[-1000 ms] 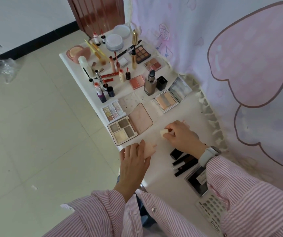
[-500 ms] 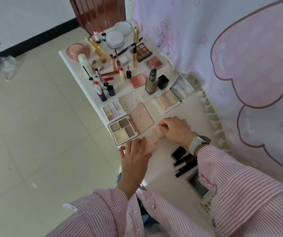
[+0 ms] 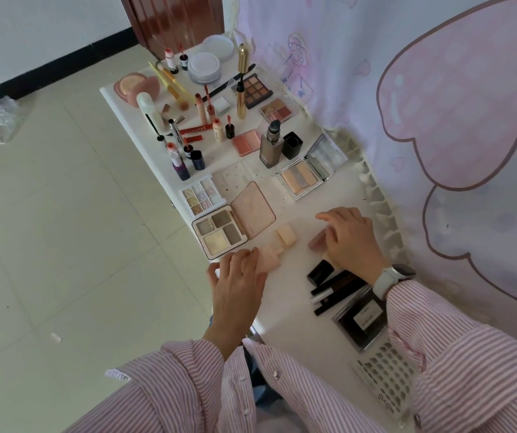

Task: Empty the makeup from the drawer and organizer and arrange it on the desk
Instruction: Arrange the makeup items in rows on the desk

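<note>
While the left hand (image 3: pixel 236 276) lies flat-fingered on a peach sponge (image 3: pixel 268 259) near the desk (image 3: pixel 294 323) edge, the right hand (image 3: pixel 349 237), fingers loosely curled, touches a mauve sponge (image 3: pixel 318 242); grip unclear. A third sponge (image 3: pixel 286 235) lies free beside the open quad palette (image 3: pixel 219 234). Advice: nudge each into line with it, spaced, clear of the palette lid.

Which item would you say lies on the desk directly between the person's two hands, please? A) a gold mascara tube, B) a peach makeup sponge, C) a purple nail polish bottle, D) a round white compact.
B: a peach makeup sponge lies loose on the desk, between the left hand and the right hand, beside the open four-pan palette.
</note>
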